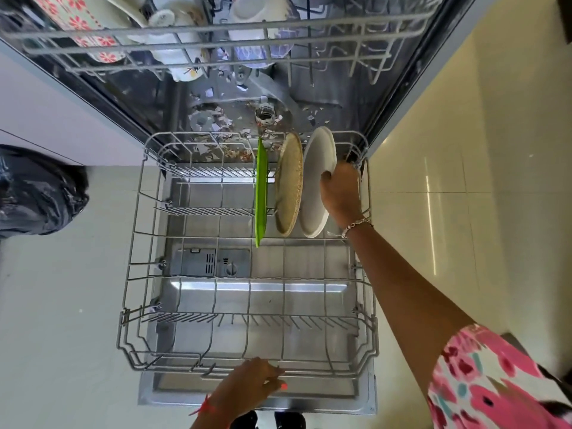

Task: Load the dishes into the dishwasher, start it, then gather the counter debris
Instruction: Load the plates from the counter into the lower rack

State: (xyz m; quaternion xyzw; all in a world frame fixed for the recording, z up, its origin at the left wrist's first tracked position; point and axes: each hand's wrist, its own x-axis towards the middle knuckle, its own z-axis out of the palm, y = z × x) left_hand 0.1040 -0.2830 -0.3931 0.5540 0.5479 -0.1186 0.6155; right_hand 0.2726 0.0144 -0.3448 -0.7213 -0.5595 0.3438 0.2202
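Left hand (247, 385) rests slack on the rack's (216, 278) front while right hand (340, 193) grips a plate (317, 168), mid-loading, which next needs seating in tines just left of its palm, then release.

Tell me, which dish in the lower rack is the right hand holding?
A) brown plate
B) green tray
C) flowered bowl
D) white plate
D: the right hand grips the rim of the white plate, the rightmost of the upright dishes in the lower rack.
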